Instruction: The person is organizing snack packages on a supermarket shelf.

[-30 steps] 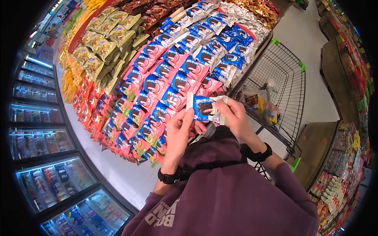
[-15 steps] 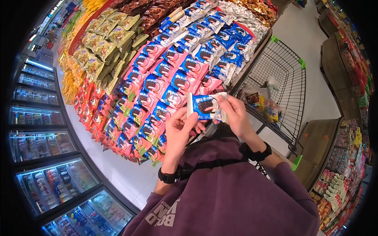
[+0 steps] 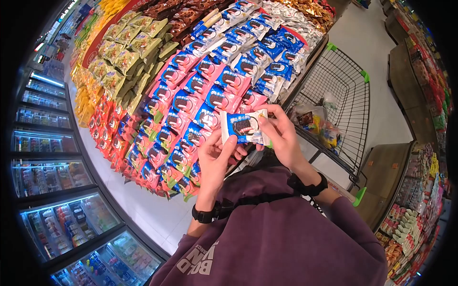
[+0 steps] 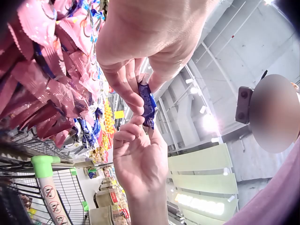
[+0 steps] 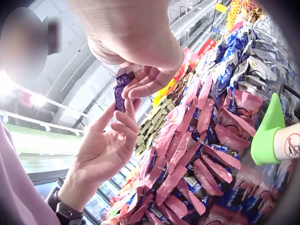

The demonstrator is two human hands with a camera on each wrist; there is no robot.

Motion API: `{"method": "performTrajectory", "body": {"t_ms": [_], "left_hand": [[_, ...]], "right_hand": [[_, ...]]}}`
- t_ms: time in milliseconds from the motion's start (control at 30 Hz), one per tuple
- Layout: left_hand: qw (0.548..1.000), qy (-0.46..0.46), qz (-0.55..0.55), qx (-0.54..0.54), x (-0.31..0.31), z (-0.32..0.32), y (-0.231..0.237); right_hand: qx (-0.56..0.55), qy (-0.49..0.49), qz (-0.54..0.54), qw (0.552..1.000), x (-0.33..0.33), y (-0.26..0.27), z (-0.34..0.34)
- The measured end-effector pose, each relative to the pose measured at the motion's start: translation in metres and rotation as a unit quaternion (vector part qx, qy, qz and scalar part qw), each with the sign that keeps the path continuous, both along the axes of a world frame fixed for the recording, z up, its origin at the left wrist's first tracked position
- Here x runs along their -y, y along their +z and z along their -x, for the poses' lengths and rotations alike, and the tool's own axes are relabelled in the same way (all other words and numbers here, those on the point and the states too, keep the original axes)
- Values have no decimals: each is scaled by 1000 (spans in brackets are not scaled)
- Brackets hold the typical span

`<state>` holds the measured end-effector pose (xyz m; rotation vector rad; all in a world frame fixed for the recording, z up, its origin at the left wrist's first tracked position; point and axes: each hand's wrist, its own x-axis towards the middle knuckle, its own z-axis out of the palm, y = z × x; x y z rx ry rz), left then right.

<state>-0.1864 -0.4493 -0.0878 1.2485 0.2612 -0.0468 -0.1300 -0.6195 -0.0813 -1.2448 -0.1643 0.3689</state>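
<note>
A small blue-and-white cookie packet (image 3: 243,125), printed with a dark sandwich cookie, is held up between both hands. My left hand (image 3: 213,159) pinches its left end, thumb on the front and fingers behind. At the right end my right hand (image 3: 285,138) grips it the same way, thumb on the printed face. From the left wrist the packet (image 4: 147,105) shows edge-on, with fingers of both hands meeting at its back. The right wrist view also shows the packet (image 5: 120,93) from the side. Heaped pink-and-blue cookie packets (image 3: 183,102) lie just beyond the hands.
White-and-blue packets (image 3: 274,52) and green snack bags (image 3: 143,40) fill the same sloped display. A shopping cart (image 3: 341,81) with bagged goods stands at the right. Lit glass-door coolers (image 3: 67,217) line the left, stocked shelves (image 3: 405,224) the far right.
The packet has shifted slightly left and tilted, its printed face now turned more squarely to the head camera. Both hands have kept hold of its ends, the right hand moving a little up and left.
</note>
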Motion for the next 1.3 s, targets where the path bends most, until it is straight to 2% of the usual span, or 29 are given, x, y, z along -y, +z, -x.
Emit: {"method": "performTrajectory", "body": {"t_ms": [567, 767, 1000, 1167, 1300], "left_hand": [[1000, -10, -6, 13, 2, 1, -2], [999, -23, -17, 16, -3, 3, -6], [1000, -1, -10, 0, 2, 3, 3], [1000, -13, 4, 11, 0, 3, -3], [1000, -25, -8, 12, -1, 3, -4]], "right_hand": [[5, 10, 4, 1000, 8, -4, 3], [110, 43, 86, 989, 11, -4, 3], [17, 10, 33, 999, 5, 1, 3], [3, -10, -5, 1000, 4, 3, 1], [-3, -25, 13, 1000, 6, 5, 0]]}}
